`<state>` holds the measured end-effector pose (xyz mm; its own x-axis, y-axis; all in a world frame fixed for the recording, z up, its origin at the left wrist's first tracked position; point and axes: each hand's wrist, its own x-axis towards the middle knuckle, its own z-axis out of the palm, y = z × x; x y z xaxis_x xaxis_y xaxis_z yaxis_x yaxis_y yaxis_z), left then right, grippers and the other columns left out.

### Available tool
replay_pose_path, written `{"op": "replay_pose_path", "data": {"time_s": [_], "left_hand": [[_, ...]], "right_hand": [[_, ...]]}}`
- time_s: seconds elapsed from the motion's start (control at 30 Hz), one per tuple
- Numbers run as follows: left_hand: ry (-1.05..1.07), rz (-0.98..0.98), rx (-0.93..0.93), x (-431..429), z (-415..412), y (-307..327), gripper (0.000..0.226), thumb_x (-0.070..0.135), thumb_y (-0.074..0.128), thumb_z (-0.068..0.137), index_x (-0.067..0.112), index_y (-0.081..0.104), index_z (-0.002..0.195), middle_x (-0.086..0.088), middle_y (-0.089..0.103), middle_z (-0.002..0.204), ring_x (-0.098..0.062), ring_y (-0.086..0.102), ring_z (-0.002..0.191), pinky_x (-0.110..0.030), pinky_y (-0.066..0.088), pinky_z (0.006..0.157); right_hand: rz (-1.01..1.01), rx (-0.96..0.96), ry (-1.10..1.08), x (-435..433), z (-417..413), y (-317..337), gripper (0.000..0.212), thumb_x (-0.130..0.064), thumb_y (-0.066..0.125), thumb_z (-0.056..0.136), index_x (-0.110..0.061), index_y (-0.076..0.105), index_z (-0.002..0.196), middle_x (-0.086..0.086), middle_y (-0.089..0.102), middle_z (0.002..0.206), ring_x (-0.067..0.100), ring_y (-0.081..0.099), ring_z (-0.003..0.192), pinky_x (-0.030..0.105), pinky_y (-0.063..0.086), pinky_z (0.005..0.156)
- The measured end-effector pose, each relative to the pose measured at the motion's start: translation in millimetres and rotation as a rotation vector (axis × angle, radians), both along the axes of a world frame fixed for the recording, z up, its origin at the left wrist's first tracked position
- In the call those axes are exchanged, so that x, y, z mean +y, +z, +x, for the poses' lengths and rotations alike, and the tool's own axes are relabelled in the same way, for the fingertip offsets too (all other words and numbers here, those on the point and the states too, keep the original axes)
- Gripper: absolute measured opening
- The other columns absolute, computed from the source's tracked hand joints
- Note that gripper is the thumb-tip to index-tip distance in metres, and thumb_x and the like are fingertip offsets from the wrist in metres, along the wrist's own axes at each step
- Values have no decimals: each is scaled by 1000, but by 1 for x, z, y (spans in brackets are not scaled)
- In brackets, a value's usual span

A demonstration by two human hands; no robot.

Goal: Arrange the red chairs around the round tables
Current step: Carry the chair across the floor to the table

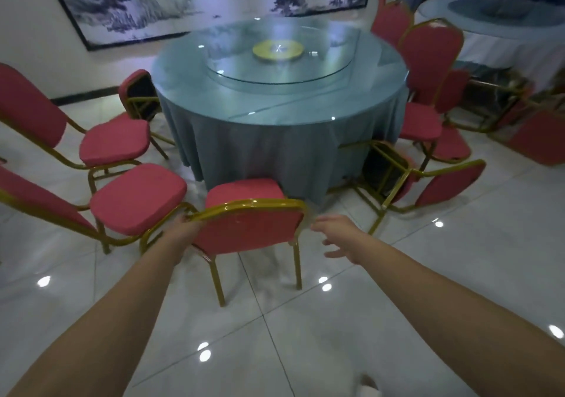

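Squaring a red chair to the near edge of the round table

The red chair [250,228] stands upright on the tiled floor [305,335], its seat nosed up to the cloth at the near edge of the round table [189,69], its back toward the person. The left hand [183,228] grips the gold frame at the back's upper left corner, fingers curled round the tube. The right hand [339,239] is released, fingers spread, just beside the upper right corner and apparently not touching it. To do this well, the right hand should probably take its corner too, so the push goes in evenly and the chair does not swing into the neighbouring chair [137,198] close on its left. Slide gently, stop before the seat drags the cloth, and leave room for the overturned chair [397,176] lying to the right
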<state>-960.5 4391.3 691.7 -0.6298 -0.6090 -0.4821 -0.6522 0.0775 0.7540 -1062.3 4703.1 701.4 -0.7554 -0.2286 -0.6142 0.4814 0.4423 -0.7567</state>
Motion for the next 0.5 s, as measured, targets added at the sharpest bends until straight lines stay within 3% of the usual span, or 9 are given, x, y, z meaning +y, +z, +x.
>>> {"op": "replay_pose_path", "data": {"time_s": [0.07, 0.13, 0.2, 0.27, 0.4, 0.5], "left_hand": [[-162, -193, -45, 30, -31, 16, 39, 32, 68, 87, 23, 54, 122, -12, 57, 125, -30, 56, 109, -44, 48, 96], [-317, -338, -120, 71, -68, 24, 53, 42, 66, 86, 26, 48, 134, -13, 49, 136, -33, 50, 120, -47, 44, 102], [-465, -501, -148, 124, -108, 26, 64, 47, 63, 86, 30, 42, 144, -11, 40, 148, -36, 39, 134, -49, 35, 111], [-644, -614, -120, 188, -150, 22, 62, 44, 60, 85, 31, 44, 144, -7, 43, 148, -36, 38, 135, -45, 33, 112], [-907, -465, -93, 319, -217, -2, 67, 41, 63, 87, 30, 37, 148, -4, 35, 155, -30, 30, 142, -45, 28, 116], [-970, -294, -109, 402, -244, -25, 66, 39, 66, 86, 36, 37, 146, -2, 31, 156, -27, 31, 141, -46, 31, 115]], "right_hand": [[-8, 118, -14, 31, -15, -8, 12, -24, 64, 93, -25, 63, 106, -5, 58, 103, 20, 56, 101, 37, 53, 79], [1, 208, 21, 75, -26, -20, 20, -23, 61, 96, -23, 61, 115, -2, 60, 109, 18, 57, 100, 34, 52, 84], [35, 219, 37, 132, -39, -35, 23, -24, 62, 95, -22, 61, 118, 1, 60, 112, 18, 58, 101, 32, 49, 84], [76, 228, -14, 199, -60, -45, 24, -24, 66, 92, -21, 64, 116, 3, 62, 112, 18, 60, 100, 28, 48, 80], [203, 264, -116, 333, -108, -58, 23, -25, 68, 89, -21, 65, 112, 3, 63, 109, 13, 61, 90, 23, 45, 68], [262, 242, -190, 413, -134, -66, 27, -27, 66, 90, -20, 63, 116, 1, 61, 108, 11, 61, 88, 22, 45, 66]]}}
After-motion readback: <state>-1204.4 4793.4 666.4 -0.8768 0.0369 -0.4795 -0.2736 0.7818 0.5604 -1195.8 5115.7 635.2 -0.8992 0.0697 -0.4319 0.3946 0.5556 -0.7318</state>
